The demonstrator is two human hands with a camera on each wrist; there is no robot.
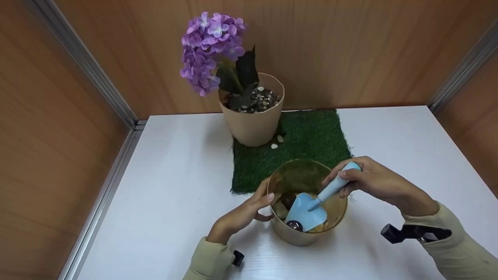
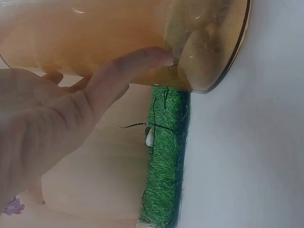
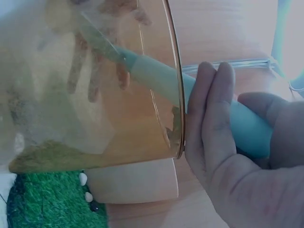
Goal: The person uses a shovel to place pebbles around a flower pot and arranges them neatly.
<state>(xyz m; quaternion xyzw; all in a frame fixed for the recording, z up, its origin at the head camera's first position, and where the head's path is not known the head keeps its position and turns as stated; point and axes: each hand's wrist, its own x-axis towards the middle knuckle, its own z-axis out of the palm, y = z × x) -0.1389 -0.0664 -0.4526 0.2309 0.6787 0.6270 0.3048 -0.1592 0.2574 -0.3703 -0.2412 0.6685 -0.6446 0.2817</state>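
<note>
The left hand (image 2: 52,114) grips an amber tub (image 2: 104,33) near turf (image 2: 164,161).

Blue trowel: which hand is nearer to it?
Right. The right hand grips the blue trowel by its handle; the left hand touches the amber container from outside, apart from the trowel.

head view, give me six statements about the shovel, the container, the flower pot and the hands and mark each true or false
1. The right hand holds the blue shovel by its handle. True.
2. Pale pebbles lie on the green mat beside the flower pot. True.
3. The left hand grips the flower pot. False: it touches the side of the amber container.
4. The shovel's blade is inside the container. True.
5. The flowers are yellow. False: they are purple.
6. The flower pot is nearer the person than the container. False: it stands farther back.
</note>
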